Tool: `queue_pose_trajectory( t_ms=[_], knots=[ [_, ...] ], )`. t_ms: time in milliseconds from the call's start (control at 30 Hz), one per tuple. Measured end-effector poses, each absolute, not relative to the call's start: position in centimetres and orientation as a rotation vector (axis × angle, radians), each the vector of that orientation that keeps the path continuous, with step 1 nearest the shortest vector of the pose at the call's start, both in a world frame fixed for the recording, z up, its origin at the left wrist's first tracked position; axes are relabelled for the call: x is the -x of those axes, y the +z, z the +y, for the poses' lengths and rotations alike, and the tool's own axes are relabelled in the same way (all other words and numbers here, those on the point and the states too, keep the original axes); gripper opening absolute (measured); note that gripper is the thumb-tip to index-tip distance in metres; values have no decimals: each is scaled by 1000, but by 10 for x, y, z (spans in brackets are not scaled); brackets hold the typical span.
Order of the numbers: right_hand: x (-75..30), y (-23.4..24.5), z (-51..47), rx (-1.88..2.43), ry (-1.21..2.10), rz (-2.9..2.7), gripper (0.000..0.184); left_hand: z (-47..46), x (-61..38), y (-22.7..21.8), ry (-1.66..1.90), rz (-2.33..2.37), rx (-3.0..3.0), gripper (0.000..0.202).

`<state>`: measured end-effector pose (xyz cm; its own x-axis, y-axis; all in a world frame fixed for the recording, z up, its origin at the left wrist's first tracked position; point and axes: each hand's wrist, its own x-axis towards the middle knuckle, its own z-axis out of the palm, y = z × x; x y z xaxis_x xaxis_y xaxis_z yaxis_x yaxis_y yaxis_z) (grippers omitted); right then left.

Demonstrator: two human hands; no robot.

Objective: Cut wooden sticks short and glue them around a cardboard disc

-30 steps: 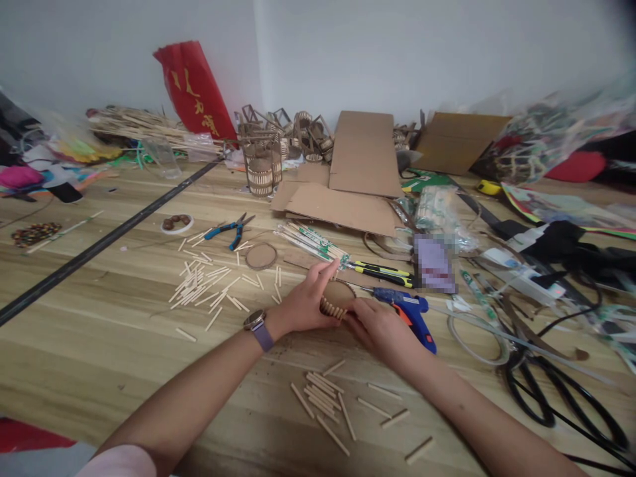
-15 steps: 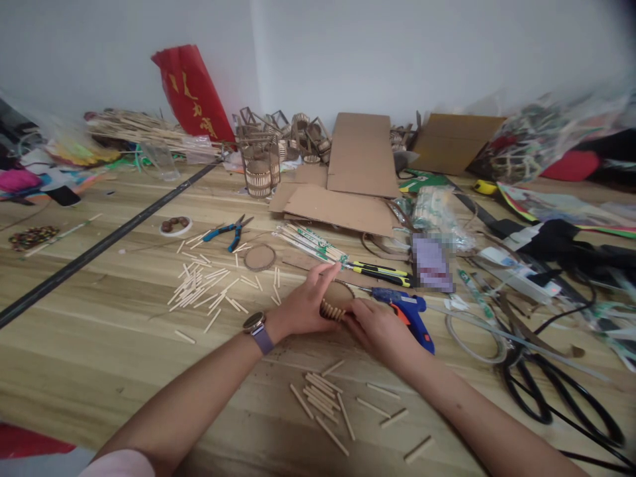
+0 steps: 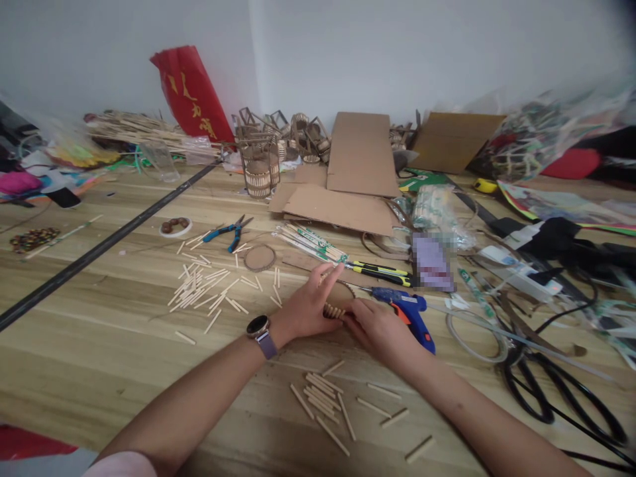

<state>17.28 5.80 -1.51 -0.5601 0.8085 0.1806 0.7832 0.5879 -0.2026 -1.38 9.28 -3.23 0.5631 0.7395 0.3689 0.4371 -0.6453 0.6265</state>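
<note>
A round cardboard disc with a row of short wooden sticks along its near edge sits between my two hands. My left hand holds it from the left, thumb below and a finger stretched up past it. Pressed together at the right end of the stick row are the fingers of my right hand; what lies between their tips is hidden. A blue glue gun lies just beyond my right hand. Loose cut sticks lie on the table nearer to me, and another scatter of sticks is at the left.
Blue-handled pliers and a second cardboard disc lie to the left. Behind my hands are a yellow-black cutter and cardboard sheets. Large black scissors lie at the right. Small stick baskets stand at the back.
My left wrist has turned and shifted slightly right, and its raised finger now points up a little more. The right hand stays nearly still at the stick row.
</note>
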Motion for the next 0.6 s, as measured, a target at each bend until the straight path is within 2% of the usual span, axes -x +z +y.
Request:
queue_pose_trajectory(
  t_ms=[200, 300, 433, 600],
  knots=[
    [-181, 5, 59, 1290, 252, -2416, 22, 93, 14, -34, 858, 969, -2286, 107],
    [-203, 20, 62, 1596, 205, -2288, 22, 93, 15, -35, 839, 1006, -2267, 111],
    [-237, 24, 59, 2166, 54, -2248, 38, 93, 16, -35, 850, 1010, -2270, 112],
    [-253, 8, 52, 2348, 140, -2291, 39, 93, 15, -35, 845, 1023, -2263, 112]
  ],
)
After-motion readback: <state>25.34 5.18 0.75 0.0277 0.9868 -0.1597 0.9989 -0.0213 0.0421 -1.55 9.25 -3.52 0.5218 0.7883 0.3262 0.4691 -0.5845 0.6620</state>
